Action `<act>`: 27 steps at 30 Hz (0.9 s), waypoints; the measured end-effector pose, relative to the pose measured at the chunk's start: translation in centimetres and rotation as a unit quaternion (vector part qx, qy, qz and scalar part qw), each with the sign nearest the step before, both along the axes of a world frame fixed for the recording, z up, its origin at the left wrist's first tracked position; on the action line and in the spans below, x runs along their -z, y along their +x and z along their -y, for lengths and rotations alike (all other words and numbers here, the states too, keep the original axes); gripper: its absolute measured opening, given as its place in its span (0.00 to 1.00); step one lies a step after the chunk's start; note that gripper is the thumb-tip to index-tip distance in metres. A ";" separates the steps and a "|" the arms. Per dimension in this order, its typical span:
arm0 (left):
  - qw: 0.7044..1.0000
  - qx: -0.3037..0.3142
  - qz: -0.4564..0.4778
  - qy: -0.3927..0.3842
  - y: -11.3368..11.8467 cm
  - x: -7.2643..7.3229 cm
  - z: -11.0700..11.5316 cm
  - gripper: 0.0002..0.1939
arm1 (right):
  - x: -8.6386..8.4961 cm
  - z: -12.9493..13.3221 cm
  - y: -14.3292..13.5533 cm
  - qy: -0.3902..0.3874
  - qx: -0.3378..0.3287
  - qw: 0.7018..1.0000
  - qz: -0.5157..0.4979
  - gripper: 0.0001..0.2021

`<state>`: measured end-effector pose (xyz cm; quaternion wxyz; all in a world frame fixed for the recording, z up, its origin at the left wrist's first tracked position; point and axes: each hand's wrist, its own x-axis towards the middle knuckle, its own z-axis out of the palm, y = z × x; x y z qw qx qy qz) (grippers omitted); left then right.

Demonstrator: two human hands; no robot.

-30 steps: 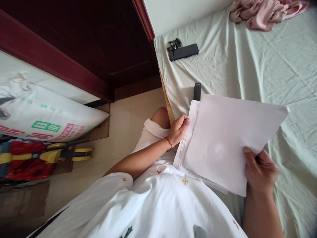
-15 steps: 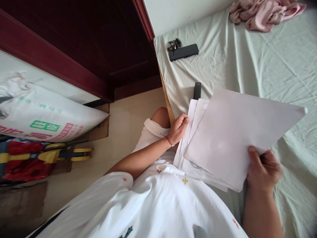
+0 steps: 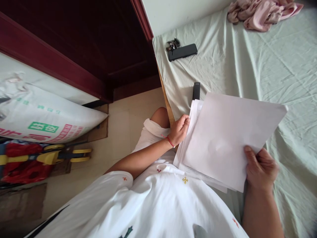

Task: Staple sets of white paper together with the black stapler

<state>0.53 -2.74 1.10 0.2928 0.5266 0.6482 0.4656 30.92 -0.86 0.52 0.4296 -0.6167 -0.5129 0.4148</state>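
My left hand [image 3: 179, 130] is closed on the left edge of a stack of papers [image 3: 194, 114] above my lap. Over that stack lies a blank-looking white sheet [image 3: 228, 132], covering most of it. My right hand [image 3: 262, 168] pinches this sheet at its lower right edge, thumb on top and fingers curled beneath. The far right corner of the sheet is lifted and slightly curled. Whether it is one sheet or a few together I cannot tell. Beyond the papers, a slim black object [image 3: 196, 90] lies on the bed's pale green cloth [image 3: 218, 62].
Toward the wall lie a black phone-like case [image 3: 183, 52] and a bunch of keys [image 3: 173, 44]. Crumpled pink fabric [image 3: 262, 15] rests at the far right. On the left stand a full white sack [image 3: 49, 112], a yellow-and-black wheeled frame [image 3: 52, 154] and a dark red door [image 3: 81, 39].
My right hand has moved slightly left with the white sheet, which now lies more squarely over the stack and hides the printed stamp. My left hand keeps its hold.
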 end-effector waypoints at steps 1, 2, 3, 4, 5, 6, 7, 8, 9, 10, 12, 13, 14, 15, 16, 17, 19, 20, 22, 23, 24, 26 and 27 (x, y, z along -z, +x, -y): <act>1.000 0.000 0.004 0.000 0.0 0.0 0.0 0.20 | 0.0 0.0 0.0 -0.005 0.000 1.000 -0.002 0.15; 1.000 0.000 0.008 0.000 0.0 0.0 0.0 0.20 | 0.0 0.1 0.0 -0.008 0.000 1.000 -0.003 0.15; 1.000 0.000 0.012 0.001 0.0 0.0 0.0 0.20 | 0.0 0.1 0.1 -0.011 0.000 1.000 -0.004 0.16; 1.000 -0.001 0.017 0.002 0.1 0.0 0.0 0.20 | 0.0 0.1 0.1 -0.013 -0.002 1.000 -0.004 0.16; 1.000 0.000 0.022 0.002 0.1 0.0 0.1 0.20 | 0.0 0.1 0.1 -0.015 -0.005 1.000 -0.004 0.16; 1.000 0.000 0.028 0.002 0.1 0.0 0.1 0.20 | 0.0 0.0 0.2 -0.017 -0.009 1.000 -0.004 0.17; 0.999 0.002 0.034 0.002 0.1 0.0 0.1 0.20 | 0.0 0.0 0.2 -0.019 -0.012 1.000 -0.005 0.17; 0.999 0.005 0.038 0.001 0.1 0.0 0.1 0.21 | 0.0 0.0 0.2 -0.020 -0.014 1.000 -0.006 0.17; 0.999 0.008 0.038 -0.001 0.1 0.0 0.1 0.21 | 0.0 0.0 0.2 -0.020 -0.016 1.000 -0.008 0.17; 0.999 0.009 0.035 -0.003 0.1 0.1 0.1 0.21 | 0.0 0.0 0.1 -0.020 -0.017 1.000 -0.010 0.17; 1.000 0.008 0.022 -0.005 0.1 0.1 0.1 0.21 | 0.0 0.0 -0.1 -0.016 -0.016 1.000 -0.013 0.17; 1.000 0.007 0.016 -0.006 0.1 0.0 0.0 0.21 | -0.1 0.0 -0.3 -0.009 -0.011 1.000 -0.013 0.17; 1.000 0.006 0.011 -0.007 0.1 0.0 0.0 0.21 | -0.3 0.0 -0.5 0.001 -0.002 1.000 -0.012 0.17; 1.000 0.006 0.010 -0.008 0.1 0.0 0.0 0.21 | -0.4 -0.1 -0.7 0.014 0.009 1.000 -0.012 0.17; 1.000 0.007 0.009 -0.009 0.1 0.0 0.0 0.21 | -0.5 -0.1 -1.0 0.028 0.021 0.999 -0.013 0.18; 1.000 0.007 0.008 -0.010 0.1 0.0 0.0 0.21 | -0.6 -0.2 -1.2 0.039 0.030 0.999 -0.016 0.20; 1.000 0.008 0.007 -0.010 0.1 0.0 0.0 0.21 | -0.8 -0.4 -1.5 0.048 0.039 0.998 -0.026 0.24; 1.000 0.008 0.006 -0.010 0.1 0.0 0.0 0.21 | -0.8 -0.5 -1.5 0.046 0.038 0.998 -0.029 0.25; 1.000 0.006 0.005 -0.010 0.1 0.0 0.0 0.20 | -0.7 -0.5 -1.4 0.036 0.031 0.998 -0.028 0.23; 1.000 0.005 0.004 -0.011 0.1 0.0 0.0 0.20 | -0.6 -0.4 -1.3 0.031 0.026 0.999 -0.026 0.22; 1.000 0.005 0.003 -0.011 0.2 0.0 0.0 0.20 | -0.5 -0.3 -1.1 0.026 0.020 0.999 -0.023 0.21; 1.000 0.004 0.002 -0.012 0.2 0.0 0.0 0.20 | -0.3 -0.1 -0.8 0.015 0.012 1.000 -0.020 0.19; 1.000 0.003 0.002 -0.013 0.2 0.0 0.0 0.21 | -0.2 0.0 -0.7 0.010 0.009 1.000 -0.020 0.19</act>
